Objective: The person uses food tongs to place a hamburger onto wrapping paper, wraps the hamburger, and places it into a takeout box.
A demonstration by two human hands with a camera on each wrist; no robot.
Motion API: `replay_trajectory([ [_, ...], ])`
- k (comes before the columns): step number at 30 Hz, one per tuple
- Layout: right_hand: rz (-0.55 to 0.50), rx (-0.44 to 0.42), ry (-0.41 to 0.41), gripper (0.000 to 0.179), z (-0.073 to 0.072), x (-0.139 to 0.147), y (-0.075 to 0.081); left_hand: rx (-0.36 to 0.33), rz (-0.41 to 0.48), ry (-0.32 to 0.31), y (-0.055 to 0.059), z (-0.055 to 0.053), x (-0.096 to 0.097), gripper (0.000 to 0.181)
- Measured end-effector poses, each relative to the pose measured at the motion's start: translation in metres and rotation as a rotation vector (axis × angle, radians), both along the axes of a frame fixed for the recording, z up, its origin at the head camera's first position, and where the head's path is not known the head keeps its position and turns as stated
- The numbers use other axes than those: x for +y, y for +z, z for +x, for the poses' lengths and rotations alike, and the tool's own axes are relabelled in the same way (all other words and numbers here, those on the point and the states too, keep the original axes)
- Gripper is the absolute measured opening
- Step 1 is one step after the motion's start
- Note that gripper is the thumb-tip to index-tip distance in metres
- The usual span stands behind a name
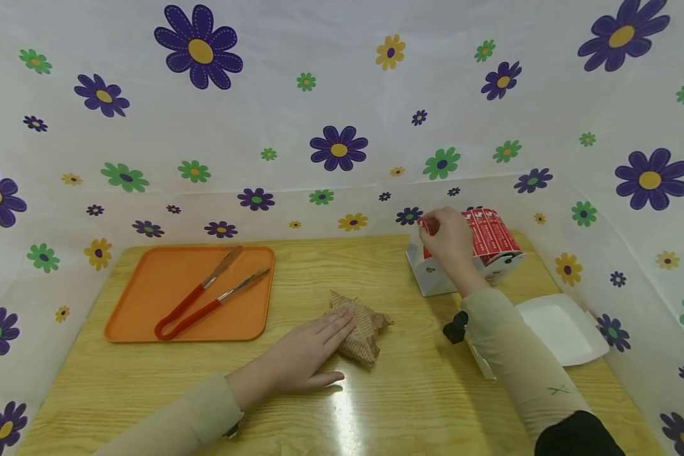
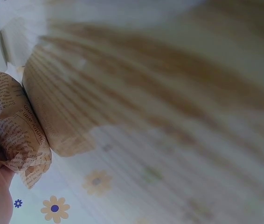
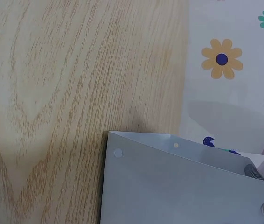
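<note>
My left hand (image 1: 304, 348) lies with straight fingers on a crumpled parcel in printed brown paper (image 1: 365, 335) on the table. The left wrist view shows the wrapped parcel (image 2: 20, 126) edge-on, with part of the hand beside it. At the back right, my right hand (image 1: 450, 240) is at the left end of a white dispenser (image 1: 433, 282) carrying several red-and-white strips of labels (image 1: 490, 233). Its thumb and fingertips pinch a red label (image 1: 424, 225), mostly hidden by the fingers. In the right wrist view the dispenser's plain side (image 3: 169, 186) shows, with a screw and a spring.
An orange tray (image 1: 131, 304) holds red-handled tongs (image 1: 185, 304) at the left. A white container (image 1: 564, 329) sits at the right, partly behind my right sleeve. A flower-patterned sheet (image 1: 285, 126) walls the wooden table (image 1: 296, 259) at the back and sides.
</note>
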State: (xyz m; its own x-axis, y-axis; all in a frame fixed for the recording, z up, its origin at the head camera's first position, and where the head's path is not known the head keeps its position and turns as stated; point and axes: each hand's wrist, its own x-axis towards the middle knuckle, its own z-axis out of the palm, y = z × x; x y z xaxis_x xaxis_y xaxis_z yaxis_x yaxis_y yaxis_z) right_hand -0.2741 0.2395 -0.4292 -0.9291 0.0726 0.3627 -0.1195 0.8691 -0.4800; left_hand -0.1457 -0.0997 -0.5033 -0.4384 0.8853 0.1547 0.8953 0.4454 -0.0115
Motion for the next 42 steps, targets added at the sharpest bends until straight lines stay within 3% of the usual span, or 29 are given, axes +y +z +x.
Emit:
replay_trajectory([
  [6,-0.023,-0.004,0.016,0.016,0.0021,-0.0027,0.0021,-0.001,-0.005,0.003,-0.0001,-0.0002,-0.0005,0.091],
  [12,-0.072,-0.071,0.011,0.02,0.0032,-0.0033,0.0038,0.007,0.002,-0.001,-0.0003,-0.0003,-0.0012,0.092],
  [18,0.007,-0.139,-0.02,0.046,-0.0011,-0.0052,0.0038,0.01,0.004,0.0,-0.0001,0.0005,-0.0013,0.093],
  [22,0.066,-0.161,-0.032,0.045,-0.0051,-0.006,0.0018,0.007,0.002,0.0,-0.0001,0.0012,-0.0013,0.093],
  [27,0.028,-0.131,-0.042,0.032,-0.0062,-0.0067,0.0007,0.011,0.0,-0.004,-0.0001,0.0009,-0.0016,0.093],
  [36,-0.027,0.006,-0.043,0.021,-0.0007,-0.0044,0.0025,0.019,0.005,-0.006,-0.0015,0.0002,-0.0017,0.093],
  [42,-0.121,-0.007,-0.056,0.024,-0.0003,-0.0012,0.0018,0.022,0.012,-0.009,-0.0039,-0.0003,-0.0014,0.093],
])
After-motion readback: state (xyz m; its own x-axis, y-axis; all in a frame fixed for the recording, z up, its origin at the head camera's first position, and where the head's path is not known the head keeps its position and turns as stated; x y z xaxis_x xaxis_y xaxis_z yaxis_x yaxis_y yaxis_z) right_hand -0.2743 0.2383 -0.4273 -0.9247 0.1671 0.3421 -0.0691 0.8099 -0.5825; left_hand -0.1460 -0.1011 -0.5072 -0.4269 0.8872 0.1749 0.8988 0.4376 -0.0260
